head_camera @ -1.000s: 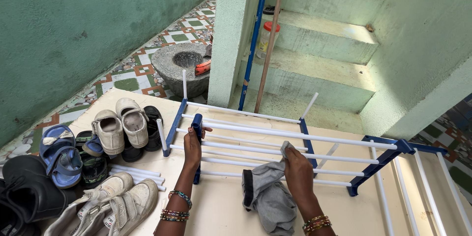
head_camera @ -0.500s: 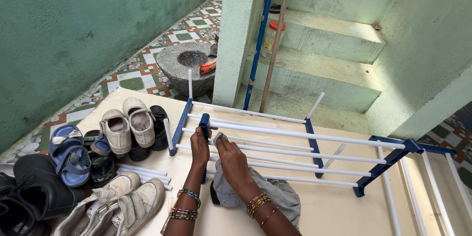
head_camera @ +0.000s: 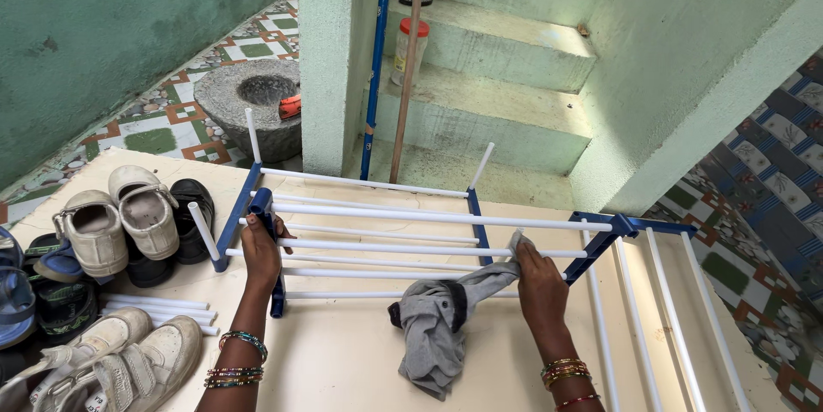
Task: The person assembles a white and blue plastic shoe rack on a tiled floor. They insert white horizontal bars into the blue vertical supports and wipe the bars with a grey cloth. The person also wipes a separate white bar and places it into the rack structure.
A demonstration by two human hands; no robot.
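**Two hands on a folded drying rack**

Two hands work the drying rack, which lies flat on the cream table. At 3 o'clock the right hand pinches a limp grey cloth against a smooth white rod; at 9 o'clock the left hand is wrapped around the blue plastic end frame. Loose cloth could snag between rods. Scuffed shoes crowd the 9 o'clock edge.

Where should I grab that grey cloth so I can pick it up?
Probably the bunched upper end of the grey cloth, where it drapes over the white rod of the drying rack. Come from above on the near side. The right hand already presses that end against the rods; the lower part hangs loose and would flop. The left hand grips the blue end bar.
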